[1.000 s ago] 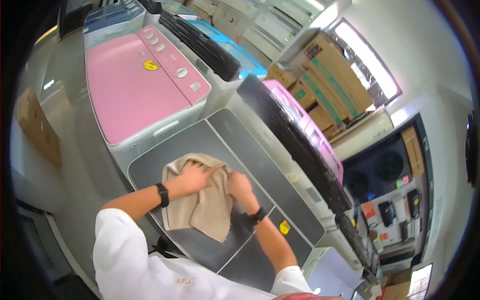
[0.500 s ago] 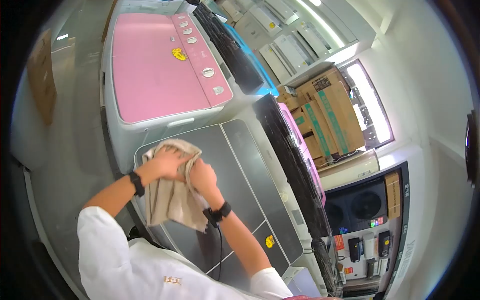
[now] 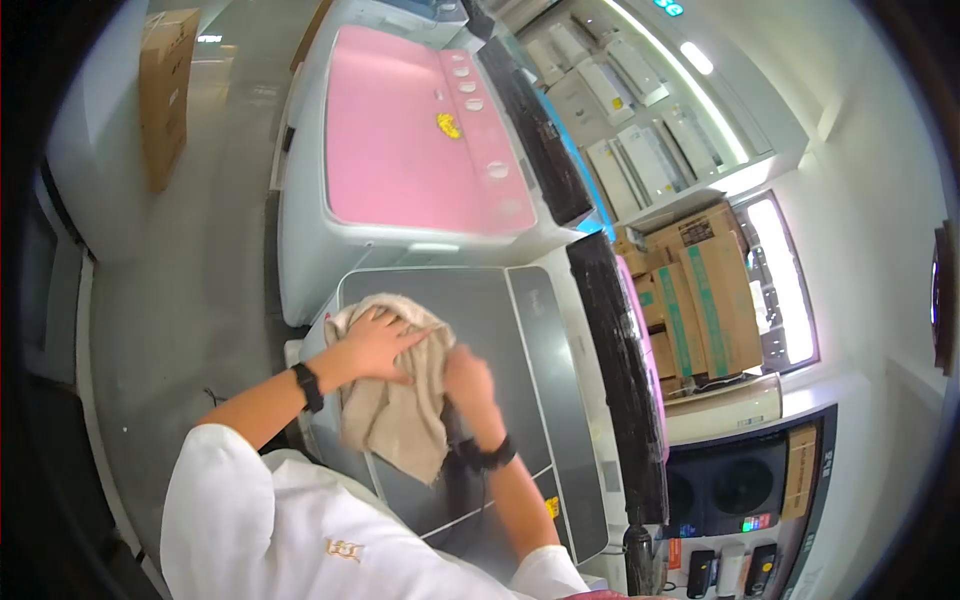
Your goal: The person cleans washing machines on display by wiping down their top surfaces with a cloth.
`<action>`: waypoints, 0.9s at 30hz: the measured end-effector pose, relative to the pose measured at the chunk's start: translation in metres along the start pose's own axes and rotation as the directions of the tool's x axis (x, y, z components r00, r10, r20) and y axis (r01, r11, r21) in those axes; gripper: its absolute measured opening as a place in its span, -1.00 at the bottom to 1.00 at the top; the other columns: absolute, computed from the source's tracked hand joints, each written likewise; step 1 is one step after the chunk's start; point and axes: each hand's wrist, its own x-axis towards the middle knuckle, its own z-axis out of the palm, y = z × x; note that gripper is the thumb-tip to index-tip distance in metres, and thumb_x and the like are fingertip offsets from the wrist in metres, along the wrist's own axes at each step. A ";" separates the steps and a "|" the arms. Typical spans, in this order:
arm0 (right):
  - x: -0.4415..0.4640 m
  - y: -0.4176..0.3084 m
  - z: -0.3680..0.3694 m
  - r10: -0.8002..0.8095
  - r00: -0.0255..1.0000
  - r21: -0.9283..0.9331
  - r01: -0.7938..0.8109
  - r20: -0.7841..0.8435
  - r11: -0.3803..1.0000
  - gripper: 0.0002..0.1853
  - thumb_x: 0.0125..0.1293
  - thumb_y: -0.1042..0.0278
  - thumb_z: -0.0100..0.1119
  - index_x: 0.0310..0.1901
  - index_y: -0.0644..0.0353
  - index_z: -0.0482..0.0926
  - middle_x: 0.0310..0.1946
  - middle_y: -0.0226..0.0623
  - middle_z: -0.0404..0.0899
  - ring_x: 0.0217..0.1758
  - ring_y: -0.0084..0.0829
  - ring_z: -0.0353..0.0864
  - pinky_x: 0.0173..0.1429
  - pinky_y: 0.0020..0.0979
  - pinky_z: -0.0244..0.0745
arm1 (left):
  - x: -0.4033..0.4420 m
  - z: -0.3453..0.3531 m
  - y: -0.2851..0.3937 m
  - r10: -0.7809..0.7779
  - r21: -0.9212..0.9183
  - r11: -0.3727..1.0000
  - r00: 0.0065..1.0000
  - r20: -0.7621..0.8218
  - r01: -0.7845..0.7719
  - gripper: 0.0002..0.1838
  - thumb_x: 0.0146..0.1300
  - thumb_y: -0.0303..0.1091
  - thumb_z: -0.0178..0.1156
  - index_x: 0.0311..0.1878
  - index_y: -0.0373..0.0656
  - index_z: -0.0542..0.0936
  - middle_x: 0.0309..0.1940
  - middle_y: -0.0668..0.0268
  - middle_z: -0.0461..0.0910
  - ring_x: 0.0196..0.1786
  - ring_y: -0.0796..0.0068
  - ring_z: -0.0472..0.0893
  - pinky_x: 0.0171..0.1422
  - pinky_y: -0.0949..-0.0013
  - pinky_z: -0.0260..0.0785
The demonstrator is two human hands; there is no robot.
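Note:
A beige cloth lies bunched on the dark grey glass top of a washing machine, near its left edge. My left hand rests on the cloth with its fingers spread, pressing it against the top. At the cloth's right edge is my right hand, blurred by motion, its fingers curled in at the fabric. How much cloth is inside those fingers is hidden. Both wrists wear black bands. A yellow sticker sits on the machine's top beside my right forearm.
Beyond stands a pink-topped washing machine with white knobs and a yellow sticker. Black plastic-wrapped panels run along the right side. Cardboard boxes are stacked farther right. A tall carton stands across the floor aisle at left.
The view has shifted, so the machines appear farther right. My right hand has moved away from my left toward the cloth's right edge. My left hand's fingers now spread over the cloth.

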 end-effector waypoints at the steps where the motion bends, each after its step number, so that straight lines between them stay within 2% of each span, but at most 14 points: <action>1: 0.016 0.016 0.008 0.002 0.998 -0.004 -0.002 -0.068 1.000 -0.78 0.55 0.21 -0.03 -0.02 0.18 0.46 -0.28 0.27 0.71 -0.15 0.37 0.71 -0.08 0.24 0.62 | 0.002 -0.002 0.000 0.001 -0.025 1.000 1.000 0.025 -0.001 0.16 0.09 0.44 0.34 0.73 0.28 0.13 0.53 0.07 0.40 0.62 -0.01 0.26 0.66 -0.16 -0.02; 5: 0.043 0.007 -0.007 0.086 0.988 0.011 -0.085 -0.125 0.996 -0.79 0.55 0.22 -0.02 -0.02 0.18 0.47 -0.28 0.25 0.71 -0.11 0.36 0.72 -0.07 0.22 0.64 | 0.019 -0.001 -0.007 0.024 -0.031 0.999 1.000 0.020 -0.024 0.19 0.06 0.47 0.34 0.73 0.27 0.13 0.64 0.07 0.25 0.68 -0.01 0.18 0.71 -0.22 -0.11; 6: 0.042 0.000 -0.010 0.097 0.986 -0.010 -0.099 -0.134 0.995 -0.79 0.55 0.23 -0.02 -0.02 0.18 0.47 -0.27 0.24 0.71 -0.10 0.36 0.72 -0.08 0.22 0.64 | 0.021 -0.006 -0.006 0.031 -0.047 0.998 0.998 0.046 -0.029 0.21 0.02 0.39 0.43 0.72 0.27 0.15 0.68 0.08 0.18 0.70 -0.01 0.13 0.70 -0.25 -0.08; 9: 0.027 0.001 -0.006 0.033 0.988 -0.072 -0.044 -0.154 0.996 -0.81 0.54 0.24 -0.02 -0.05 0.18 0.47 -0.27 0.23 0.72 -0.11 0.33 0.73 -0.10 0.21 0.65 | 0.019 -0.016 -0.009 0.070 -0.184 0.981 0.998 0.007 -0.068 0.13 0.06 0.23 0.50 0.70 0.25 0.21 0.66 0.09 0.21 0.69 0.00 0.15 0.67 -0.28 -0.03; 11: -0.001 -0.004 -0.013 0.011 0.994 -0.043 -0.016 -0.112 0.999 -0.82 0.53 0.26 -0.03 -0.07 0.18 0.46 -0.27 0.24 0.72 -0.13 0.33 0.73 -0.11 0.21 0.65 | 0.013 -0.005 -0.011 0.121 -0.147 0.981 0.990 -0.067 -0.130 0.04 0.14 0.13 0.48 0.68 0.25 0.24 0.64 0.07 0.24 0.68 0.00 0.17 0.65 -0.27 0.01; 13: -0.029 0.011 -0.007 0.012 0.998 -0.033 -0.014 -0.062 0.999 -0.80 0.54 0.24 -0.06 -0.06 0.19 0.46 -0.25 0.24 0.72 -0.14 0.36 0.72 -0.07 0.27 0.59 | 0.000 0.004 0.001 0.111 -0.028 0.993 0.987 -0.113 -0.115 -0.11 0.25 0.03 0.43 0.63 0.25 0.32 0.61 0.08 0.29 0.64 0.02 0.24 0.62 -0.24 0.06; 15: -0.062 0.038 -0.003 -0.043 0.999 -0.031 0.044 0.007 0.999 -0.79 0.55 0.24 -0.06 -0.06 0.20 0.46 -0.35 0.18 0.72 -0.21 0.31 0.72 -0.13 0.23 0.59 | -0.021 0.018 0.025 0.101 0.132 0.988 0.981 -0.167 -0.079 -0.28 0.31 -0.05 0.36 0.55 0.24 0.43 0.57 0.11 0.35 0.58 0.05 0.34 0.59 -0.21 0.11; 16: -0.077 0.038 -0.020 0.002 0.984 0.079 -0.017 0.181 0.997 -0.79 0.55 0.24 -0.05 -0.03 0.19 0.47 -0.41 0.13 0.71 -0.25 0.24 0.74 -0.16 0.17 0.60 | -0.034 0.025 0.032 0.129 0.198 0.976 0.971 -0.203 -0.088 -0.34 0.32 -0.07 0.34 0.51 0.23 0.48 0.56 0.13 0.37 0.56 0.07 0.38 0.58 -0.20 0.13; 17: -0.094 0.040 -0.039 0.032 0.933 0.183 -0.104 0.358 0.978 -0.79 0.55 0.25 -0.04 -0.01 0.19 0.47 -0.47 0.08 0.69 -0.30 0.17 0.75 -0.20 0.12 0.61 | -0.042 0.031 0.038 0.157 0.169 0.978 0.966 -0.204 -0.123 -0.36 0.32 -0.07 0.33 0.48 0.22 0.50 0.55 0.13 0.38 0.56 0.06 0.39 0.59 -0.20 0.12; 20: -0.128 0.038 -0.079 0.207 0.912 0.091 -0.254 0.355 0.963 -0.79 0.54 0.26 0.01 0.00 0.19 0.53 -0.52 -0.02 0.67 -0.38 0.00 0.75 -0.25 0.00 0.61 | -0.071 0.040 0.061 0.237 0.104 0.970 0.953 -0.189 -0.221 -0.41 0.30 -0.08 0.31 0.42 0.20 0.57 0.53 0.14 0.41 0.56 0.04 0.39 0.63 -0.21 0.07; 22: -0.142 0.044 -0.076 0.156 0.987 0.159 -0.148 -0.037 0.976 -0.82 0.53 0.26 0.05 0.00 0.14 0.54 -0.47 -0.04 0.70 -0.28 0.07 0.76 -0.15 0.01 0.63 | -0.075 0.046 0.071 0.276 0.124 0.959 0.936 -0.219 -0.254 -0.43 0.28 -0.07 0.31 0.38 0.20 0.61 0.52 0.13 0.42 0.57 0.03 0.37 0.65 -0.22 0.04; 23: -0.146 0.041 -0.080 0.125 0.962 0.166 -0.086 -0.242 0.982 -0.83 0.53 0.26 0.06 -0.01 0.11 0.55 -0.44 -0.05 0.72 -0.23 0.11 0.77 -0.10 0.01 0.64 | -0.075 0.045 0.072 0.273 0.097 0.961 0.933 -0.232 -0.257 -0.43 0.27 -0.08 0.32 0.37 0.18 0.61 0.52 0.10 0.42 0.58 0.02 0.37 0.66 -0.22 0.04; 24: -0.151 0.033 -0.088 0.195 0.959 0.249 -0.141 -0.205 0.958 -0.76 0.50 0.27 0.14 0.10 0.15 0.54 -0.32 -0.02 0.74 -0.14 0.00 0.80 -0.03 -0.07 0.65 | -0.073 0.044 0.071 0.270 0.071 0.963 0.931 -0.247 -0.260 -0.43 0.25 -0.09 0.33 0.37 0.17 0.62 0.51 0.08 0.43 0.58 0.01 0.36 0.66 -0.22 0.03; 27: -0.159 0.019 -0.062 -0.002 0.939 0.326 0.122 -0.344 0.938 -0.52 0.50 0.19 0.19 0.36 0.16 0.44 0.13 0.12 0.67 0.20 0.06 0.70 0.24 0.00 0.59 | -0.063 0.050 0.069 0.295 -0.002 0.952 0.923 -0.249 -0.305 -0.46 0.26 -0.14 0.32 0.33 0.06 0.64 0.49 -0.03 0.43 0.58 -0.04 0.35 0.66 -0.22 0.05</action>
